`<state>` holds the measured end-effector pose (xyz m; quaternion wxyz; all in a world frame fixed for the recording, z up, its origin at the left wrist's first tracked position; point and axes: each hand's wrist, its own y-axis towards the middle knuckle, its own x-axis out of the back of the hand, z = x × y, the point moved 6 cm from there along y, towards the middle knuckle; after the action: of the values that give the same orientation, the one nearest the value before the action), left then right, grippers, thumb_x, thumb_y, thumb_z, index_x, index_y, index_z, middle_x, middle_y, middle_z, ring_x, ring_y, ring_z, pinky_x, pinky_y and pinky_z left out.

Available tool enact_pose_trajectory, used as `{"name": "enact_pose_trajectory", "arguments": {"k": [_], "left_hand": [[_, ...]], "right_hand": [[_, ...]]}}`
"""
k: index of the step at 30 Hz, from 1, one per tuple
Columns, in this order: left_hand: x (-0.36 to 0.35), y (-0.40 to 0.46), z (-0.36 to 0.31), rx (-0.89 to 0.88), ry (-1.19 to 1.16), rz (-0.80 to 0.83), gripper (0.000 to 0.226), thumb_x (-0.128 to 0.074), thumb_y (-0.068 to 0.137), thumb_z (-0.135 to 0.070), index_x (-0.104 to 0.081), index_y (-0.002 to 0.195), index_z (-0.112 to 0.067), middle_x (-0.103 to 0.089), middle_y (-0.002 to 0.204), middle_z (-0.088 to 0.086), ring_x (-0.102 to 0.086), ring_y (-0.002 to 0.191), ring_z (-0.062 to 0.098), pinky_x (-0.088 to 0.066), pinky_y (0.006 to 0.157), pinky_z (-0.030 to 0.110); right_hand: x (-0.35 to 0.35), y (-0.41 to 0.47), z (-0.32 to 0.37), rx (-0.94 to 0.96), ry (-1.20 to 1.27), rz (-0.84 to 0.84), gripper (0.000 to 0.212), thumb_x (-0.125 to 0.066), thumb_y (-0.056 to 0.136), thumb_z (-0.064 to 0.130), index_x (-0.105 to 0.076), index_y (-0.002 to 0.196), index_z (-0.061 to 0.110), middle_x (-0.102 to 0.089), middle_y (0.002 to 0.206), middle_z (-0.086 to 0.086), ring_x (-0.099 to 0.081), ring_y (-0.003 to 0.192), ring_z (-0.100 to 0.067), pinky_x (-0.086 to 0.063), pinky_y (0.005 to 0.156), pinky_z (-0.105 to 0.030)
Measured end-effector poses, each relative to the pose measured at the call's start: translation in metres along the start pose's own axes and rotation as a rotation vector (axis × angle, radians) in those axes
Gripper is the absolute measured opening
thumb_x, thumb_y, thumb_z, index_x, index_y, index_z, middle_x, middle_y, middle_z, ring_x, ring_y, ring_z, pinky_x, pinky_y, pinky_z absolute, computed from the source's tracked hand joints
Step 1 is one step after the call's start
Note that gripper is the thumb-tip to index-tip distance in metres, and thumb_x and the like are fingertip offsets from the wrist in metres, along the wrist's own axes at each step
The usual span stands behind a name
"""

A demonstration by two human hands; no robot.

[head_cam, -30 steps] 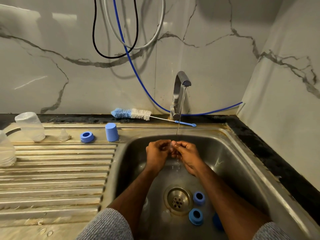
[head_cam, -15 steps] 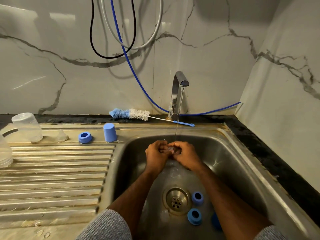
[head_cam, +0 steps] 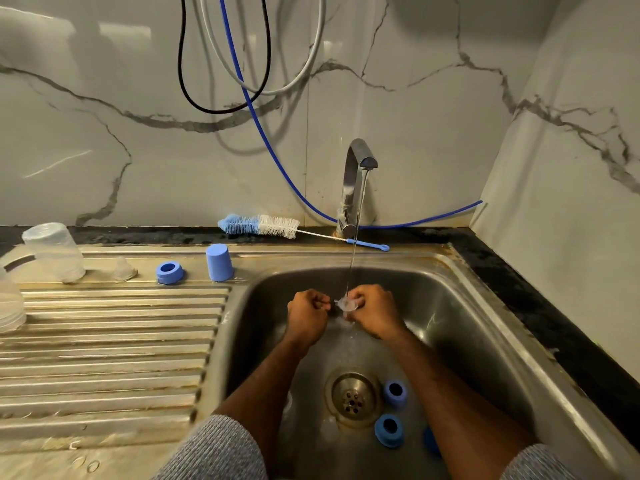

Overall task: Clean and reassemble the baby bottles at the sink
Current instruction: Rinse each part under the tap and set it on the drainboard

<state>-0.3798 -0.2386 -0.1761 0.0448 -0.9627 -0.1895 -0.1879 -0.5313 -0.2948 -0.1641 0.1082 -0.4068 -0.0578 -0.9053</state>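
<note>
Over the sink basin [head_cam: 460, 327], my right hand [head_cam: 375, 311] pinches a small clear teat [head_cam: 346, 304] under the stream from the tap [head_cam: 356, 174]. My left hand [head_cam: 306, 315] is curled just left of the teat; whether its fingertips still touch it is hidden. Two blue bottle rings [head_cam: 394, 393] [head_cam: 389, 430] lie by the drain [head_cam: 353, 398], with another blue piece [head_cam: 431, 441] partly behind my right forearm. On the draining board [head_cam: 104, 341] stand a blue ring [head_cam: 169, 271], a blue cap [head_cam: 219, 262], a clear teat [head_cam: 124, 268] and an upturned clear bottle [head_cam: 55, 251].
A blue-and-white bottle brush [head_cam: 263, 226] lies on the dark ledge behind the sink. Black, white and blue hoses [head_cam: 242, 81] hang on the marble wall. Another clear bottle [head_cam: 8, 306] shows at the left edge.
My hands have drawn slightly apart; the teat now shows between them, held on the right-hand side under the water.
</note>
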Motion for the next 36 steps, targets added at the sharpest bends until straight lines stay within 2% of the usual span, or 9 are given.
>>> {"name": "enact_pose_trajectory", "arguments": {"k": [5, 8, 11, 17, 21, 25, 27, 29, 36], "left_hand": [[-0.006, -0.001, 0.000, -0.018, 0.015, 0.049, 0.021, -0.058, 0.092, 0.006, -0.072, 0.100, -0.006, -0.071, 0.096, 0.009, -0.068, 0.093, 0.022, -0.058, 0.091, 0.041], [-0.006, -0.001, 0.000, -0.020, 0.027, 0.064, 0.024, -0.055, 0.091, 0.009, -0.072, 0.098, -0.007, -0.071, 0.094, 0.009, -0.068, 0.093, 0.024, -0.058, 0.090, 0.043], [-0.007, -0.001, 0.000, -0.023, 0.035, 0.077, 0.025, -0.054, 0.091, 0.009, -0.072, 0.097, -0.008, -0.070, 0.095, 0.009, -0.067, 0.093, 0.024, -0.058, 0.091, 0.044], [-0.007, -0.002, 0.000, -0.050, 0.067, 0.095, 0.023, -0.059, 0.090, 0.007, -0.073, 0.103, -0.005, -0.072, 0.099, 0.011, -0.068, 0.093, 0.025, -0.059, 0.088, 0.042], [-0.011, -0.005, -0.004, -0.108, 0.092, 0.141, 0.026, -0.056, 0.094, 0.003, -0.075, 0.108, -0.009, -0.071, 0.094, 0.005, -0.062, 0.079, 0.012, -0.054, 0.077, 0.031], [-0.012, -0.006, -0.004, -0.112, 0.102, 0.169, 0.022, -0.054, 0.099, -0.003, -0.075, 0.104, -0.005, -0.072, 0.094, 0.012, -0.067, 0.081, 0.019, -0.050, 0.062, 0.021], [-0.014, -0.005, -0.002, -0.102, 0.112, 0.189, 0.020, -0.054, 0.099, -0.003, -0.074, 0.103, -0.001, -0.072, 0.098, 0.016, -0.070, 0.089, 0.025, -0.048, 0.057, 0.016], [-0.014, -0.005, -0.001, -0.096, 0.123, 0.203, 0.020, -0.055, 0.098, -0.003, -0.074, 0.102, 0.000, -0.072, 0.099, 0.017, -0.072, 0.090, 0.025, -0.049, 0.056, 0.015], [-0.018, -0.001, 0.008, -0.057, 0.262, 0.241, 0.017, -0.061, 0.095, -0.009, -0.074, 0.096, 0.001, -0.073, 0.092, 0.018, -0.067, 0.079, 0.022, -0.051, 0.066, 0.027]], "right_hand": [[-0.001, -0.001, -0.001, -0.011, -0.021, 0.014, 0.022, -0.084, 0.077, 0.013, -0.076, 0.095, 0.022, -0.072, 0.086, 0.008, -0.068, 0.082, -0.007, -0.046, 0.062, -0.013], [-0.012, -0.004, 0.000, -0.043, -0.059, 0.156, 0.018, -0.084, 0.077, 0.012, -0.077, 0.092, 0.020, -0.074, 0.081, 0.005, -0.069, 0.071, -0.005, -0.050, 0.057, -0.015], [-0.006, -0.002, -0.003, -0.070, -0.027, 0.058, 0.012, -0.082, 0.081, 0.017, -0.076, 0.091, 0.020, -0.074, 0.083, 0.004, -0.070, 0.078, -0.010, -0.056, 0.066, -0.022], [-0.006, -0.002, 0.000, -0.082, 0.063, 0.103, 0.009, -0.081, 0.082, 0.025, -0.078, 0.085, 0.017, -0.075, 0.076, 0.002, -0.071, 0.074, -0.012, -0.058, 0.066, -0.025], [-0.007, 0.000, 0.000, -0.037, 0.067, 0.083, 0.016, -0.071, 0.091, 0.015, -0.075, 0.106, 0.018, -0.074, 0.098, -0.001, -0.068, 0.092, -0.016, -0.058, 0.089, -0.038], [-0.006, 0.002, -0.001, -0.024, 0.177, 0.049, 0.043, -0.069, 0.093, 0.014, -0.061, 0.135, 0.020, -0.069, 0.123, -0.006, -0.065, 0.113, -0.020, -0.055, 0.093, -0.029], [-0.001, 0.003, -0.003, -0.056, 0.284, -0.013, 0.037, -0.079, 0.086, 0.023, -0.066, 0.121, 0.019, -0.074, 0.099, -0.008, -0.071, 0.093, -0.020, -0.059, 0.075, -0.027], [0.004, 0.003, -0.003, -0.054, 0.291, -0.062, 0.026, -0.084, 0.080, 0.029, -0.068, 0.098, 0.019, -0.073, 0.084, -0.002, -0.070, 0.082, -0.017, -0.060, 0.074, -0.032], [0.000, 0.001, 0.006, 0.072, 0.059, -0.049, 0.019, -0.083, 0.078, 0.012, -0.070, 0.085, 0.024, -0.071, 0.088, 0.006, -0.065, 0.085, -0.006, -0.051, 0.075, -0.019]]}}
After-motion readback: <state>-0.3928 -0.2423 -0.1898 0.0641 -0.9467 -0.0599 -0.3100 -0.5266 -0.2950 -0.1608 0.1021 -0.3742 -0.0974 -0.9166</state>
